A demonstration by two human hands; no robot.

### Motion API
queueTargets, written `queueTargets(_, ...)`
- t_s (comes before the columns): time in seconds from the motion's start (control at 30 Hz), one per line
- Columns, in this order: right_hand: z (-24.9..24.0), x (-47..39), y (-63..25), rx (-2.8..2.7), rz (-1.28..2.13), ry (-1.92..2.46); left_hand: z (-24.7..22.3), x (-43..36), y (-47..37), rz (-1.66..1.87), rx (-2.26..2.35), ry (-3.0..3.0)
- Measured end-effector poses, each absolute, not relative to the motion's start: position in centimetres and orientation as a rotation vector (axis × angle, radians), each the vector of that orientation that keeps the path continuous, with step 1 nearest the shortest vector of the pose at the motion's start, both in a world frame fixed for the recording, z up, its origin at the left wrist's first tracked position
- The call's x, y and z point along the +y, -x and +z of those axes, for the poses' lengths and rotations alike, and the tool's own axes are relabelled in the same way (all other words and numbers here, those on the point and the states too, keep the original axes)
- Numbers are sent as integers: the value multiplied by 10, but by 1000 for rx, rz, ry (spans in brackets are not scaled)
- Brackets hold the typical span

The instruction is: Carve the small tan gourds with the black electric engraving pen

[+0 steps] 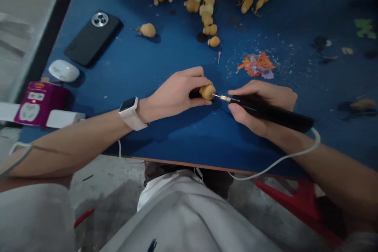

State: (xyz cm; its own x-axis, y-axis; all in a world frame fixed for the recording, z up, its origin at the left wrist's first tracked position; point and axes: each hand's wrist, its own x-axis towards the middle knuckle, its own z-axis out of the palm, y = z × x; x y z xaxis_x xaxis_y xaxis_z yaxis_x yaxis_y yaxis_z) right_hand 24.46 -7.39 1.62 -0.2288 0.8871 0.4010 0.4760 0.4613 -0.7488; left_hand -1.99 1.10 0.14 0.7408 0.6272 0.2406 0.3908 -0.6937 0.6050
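Observation:
My left hand [180,92] is closed around a small yellow-brown gourd [207,92], gripping it between thumb and fingers just above the blue table. In my right hand [262,106] is a black pen-shaped rotary tool [271,113] with a brass-coloured collar and a thin bit. The bit's tip meets the end of the gourd, or lies right at it; how deep it sits I cannot tell. A white cord [286,159] runs from the tool's rear, under my right forearm and down past the table edge.
Many small gourds [191,6] lie in clusters along the back, and a single gourd [147,30] sits apart. Orange and lilac scraps [256,65] are beside a small bit [219,58]. At left are a black phone [93,39], a white case [64,71] and a purple power strip [44,104].

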Motion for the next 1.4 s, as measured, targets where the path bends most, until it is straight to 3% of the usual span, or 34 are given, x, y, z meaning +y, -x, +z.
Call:
queueTargets(0.43,23,-76,-244,-1922,521,1193,1,11,20,614,755,-2397)
queueTargets(1.23,13,-77,-245,-1742,643,1131,1,10,22,585,753,-2515)
queueTargets(1.4,1,-67,-245,-1565,866,1041,-4,9,21,629,788,-2643)
